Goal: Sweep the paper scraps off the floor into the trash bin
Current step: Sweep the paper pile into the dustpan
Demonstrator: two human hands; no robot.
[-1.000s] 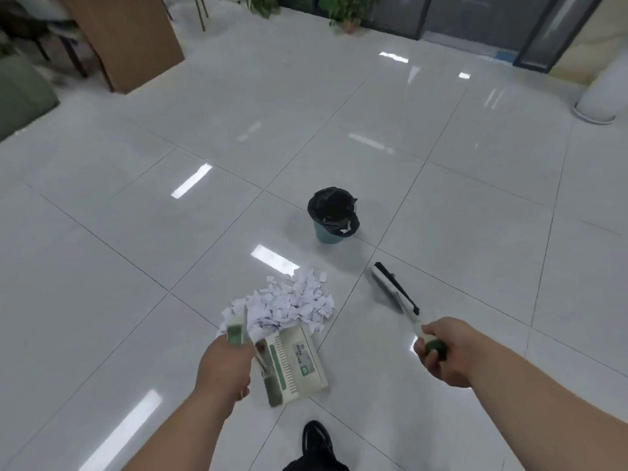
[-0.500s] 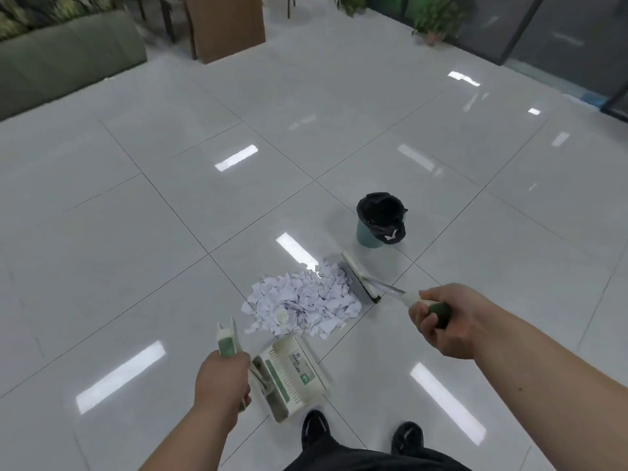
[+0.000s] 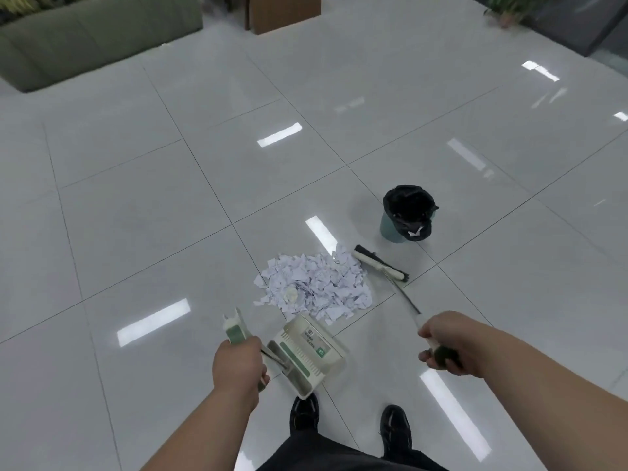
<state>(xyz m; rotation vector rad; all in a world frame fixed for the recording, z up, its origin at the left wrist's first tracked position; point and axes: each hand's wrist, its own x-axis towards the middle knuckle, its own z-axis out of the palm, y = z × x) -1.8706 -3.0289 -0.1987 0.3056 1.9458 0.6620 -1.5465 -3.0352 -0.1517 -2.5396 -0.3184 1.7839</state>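
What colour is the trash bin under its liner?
The trash bin is teal green, its bag liner black; the head view shows it.

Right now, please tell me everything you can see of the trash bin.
The trash bin is a small round pail, teal-green, plastic by its look, lined with a black bag folded over the rim. It stands upright on the tiled floor, just beyond the broom head, apart from it. Nothing else touches it. Its inside is too dark to read.

Path btwn scrap pile [image 3: 312,287] & trash bin [image 3: 407,215] is blocked by broom head [image 3: 379,263]; floor [image 3: 204,198] elsewhere is left open.
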